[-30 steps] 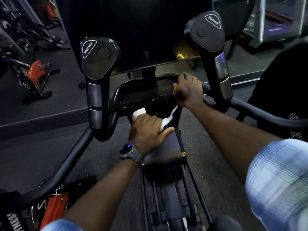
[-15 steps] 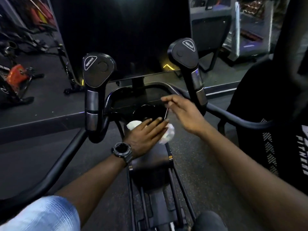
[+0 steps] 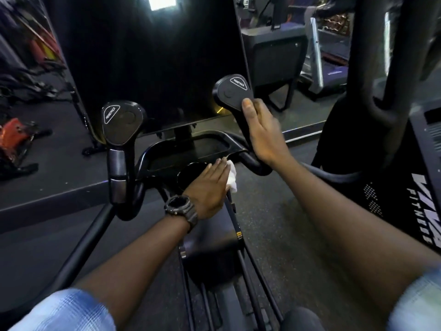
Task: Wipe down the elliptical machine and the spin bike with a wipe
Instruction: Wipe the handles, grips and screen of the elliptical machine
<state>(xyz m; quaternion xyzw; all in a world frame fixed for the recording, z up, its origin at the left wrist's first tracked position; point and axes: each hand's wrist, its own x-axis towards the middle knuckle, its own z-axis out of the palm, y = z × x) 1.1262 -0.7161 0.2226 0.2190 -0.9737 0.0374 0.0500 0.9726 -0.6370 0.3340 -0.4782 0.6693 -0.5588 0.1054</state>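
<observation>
Right hand (image 3: pixel 261 130) newly on handle (image 3: pixel 232 94), wipe (image 3: pixel 232 177) under left hand (image 3: pixel 208 187)

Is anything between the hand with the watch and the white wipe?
No. The left hand lies flat right on the wipe, pressing it against the elliptical's cup holder. Nothing visible sits between them.

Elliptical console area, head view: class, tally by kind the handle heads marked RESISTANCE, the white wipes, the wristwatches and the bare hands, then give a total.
RESISTANCE handle heads: 2, left handle head and right handle head
White wipe: 1
Wristwatch: 1
Bare hands: 2, left hand and right hand
Total: 6
</observation>
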